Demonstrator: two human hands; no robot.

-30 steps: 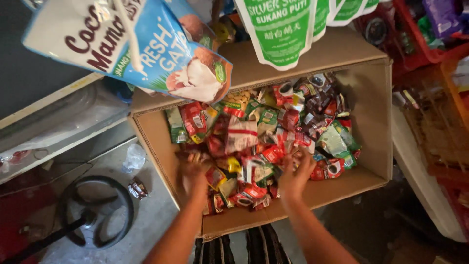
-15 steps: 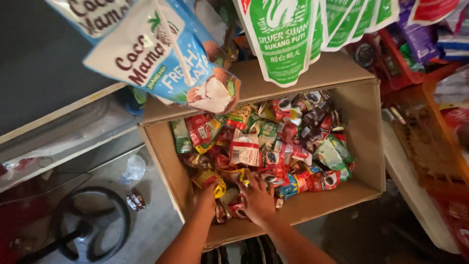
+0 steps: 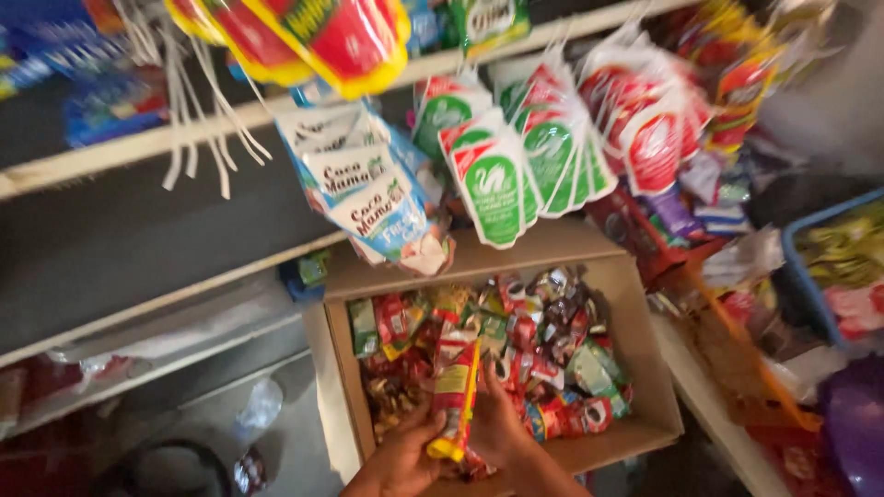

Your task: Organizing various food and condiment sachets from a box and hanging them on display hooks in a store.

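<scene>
From the head camera, we see our left hand (image 3: 402,457) and right hand (image 3: 498,425) closed together around a strip of red and yellow sachets (image 3: 455,396), lifted upright just above the near edge of an open cardboard box (image 3: 645,368) heaped with small bright packets (image 3: 543,340). Half a second ago both hands were buried among those packets, holding nothing clear of the pile; now the strip stands free between them. The view has also tipped upward: where the box filled the picture, we now take in hanging white and blue pouches (image 3: 373,198), green and white pouches (image 3: 493,179) and red packs (image 3: 654,138) strung above it, a shelf edge (image 3: 110,156) to the left, and a blue crate (image 3: 820,267) at right.
</scene>
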